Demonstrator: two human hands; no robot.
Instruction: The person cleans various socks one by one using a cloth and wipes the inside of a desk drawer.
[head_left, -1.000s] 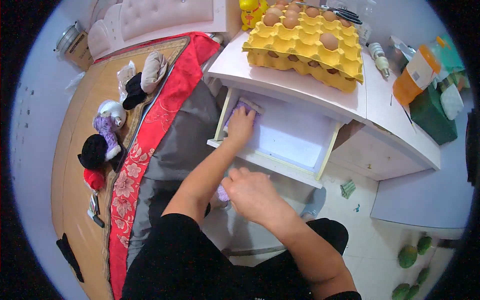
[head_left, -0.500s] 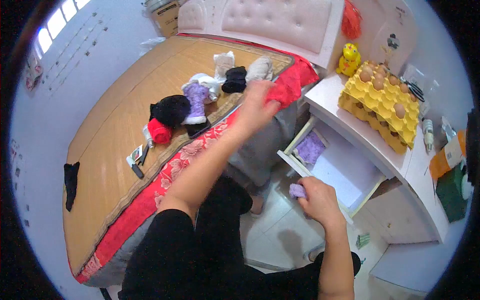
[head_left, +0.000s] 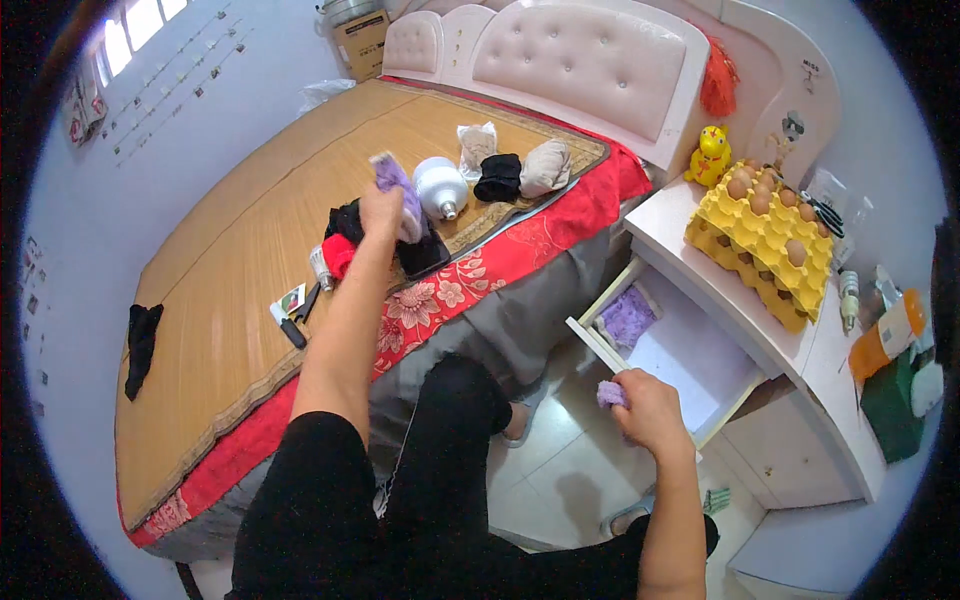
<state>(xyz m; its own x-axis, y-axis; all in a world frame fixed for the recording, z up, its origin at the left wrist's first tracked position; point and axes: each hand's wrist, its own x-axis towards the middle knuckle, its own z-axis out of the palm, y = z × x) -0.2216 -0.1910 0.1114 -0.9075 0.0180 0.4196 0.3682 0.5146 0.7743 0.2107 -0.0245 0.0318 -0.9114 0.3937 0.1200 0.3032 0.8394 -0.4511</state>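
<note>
We see both hands occupied. The left hand (head_left: 380, 212) is over the bed, its fingers wrapped round a long purple fluffy piece (head_left: 396, 185) with a pale edge; part of the piece rises above the fist and part hangs beside it. From this angle we cannot fairly tell whether its lower end touches what lies beneath. The right hand (head_left: 650, 408) is curled tight in front of the drawer, with a small purple fluffy piece (head_left: 612, 394) poking out of the fist on the thumb side.

The drawer (head_left: 700, 335) is pulled out of the white counter (head_left: 662, 222), and in its left end we find a flat purple fluffy piece (head_left: 628, 315).

On the tan mat (head_left: 240, 230) covering the bed, just beside the left hand, we see a black bundle (head_left: 343, 220), a red bundle (head_left: 339, 257), a small bulb (head_left: 321, 268) and a dark flat phone-like slab (head_left: 424, 256). Right of them sit a large white bulb (head_left: 438, 184), a black roll (head_left: 497, 178) and a beige roll (head_left: 545, 168). A black sock-like cloth (head_left: 142, 350) lies well apart, near the far left edge.

On the counter we have stacked yellow egg trays (head_left: 755, 278) carrying brown eggs (head_left: 796, 252), with a yellow figurine (head_left: 709, 157) behind them and an orange bottle (head_left: 882, 338) to the right.
</note>
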